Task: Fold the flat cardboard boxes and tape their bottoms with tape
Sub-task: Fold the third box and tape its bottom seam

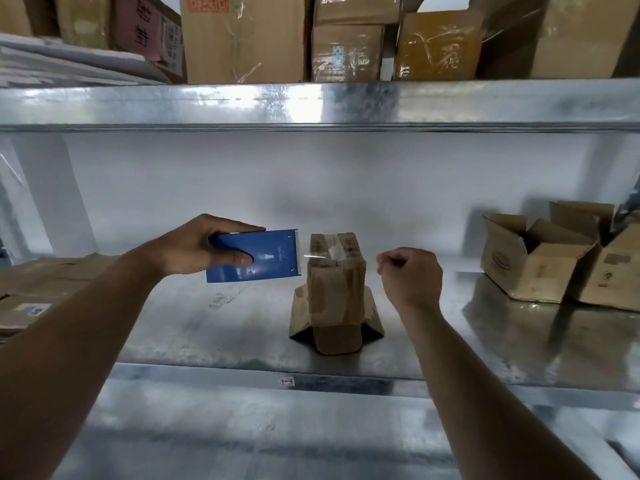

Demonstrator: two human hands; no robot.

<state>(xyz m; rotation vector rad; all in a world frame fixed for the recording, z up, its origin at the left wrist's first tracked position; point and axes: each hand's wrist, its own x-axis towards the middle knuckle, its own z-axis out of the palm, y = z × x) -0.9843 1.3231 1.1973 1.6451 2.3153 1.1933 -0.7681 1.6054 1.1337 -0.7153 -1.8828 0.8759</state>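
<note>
- My left hand (194,249) grips the blue tape dispenser (254,256); my right hand (410,273) is curled, holding nothing I can see.
- Small box (336,292) stands bottom-up on the shelf (225,327), between both hands.
- Advice: press the tape (332,249) flat along the seam.

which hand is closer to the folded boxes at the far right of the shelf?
Right. The right hand hangs just right of the small taped box, nearer the folded boxes; the left hand holds the blue tape dispenser beyond it.
</note>
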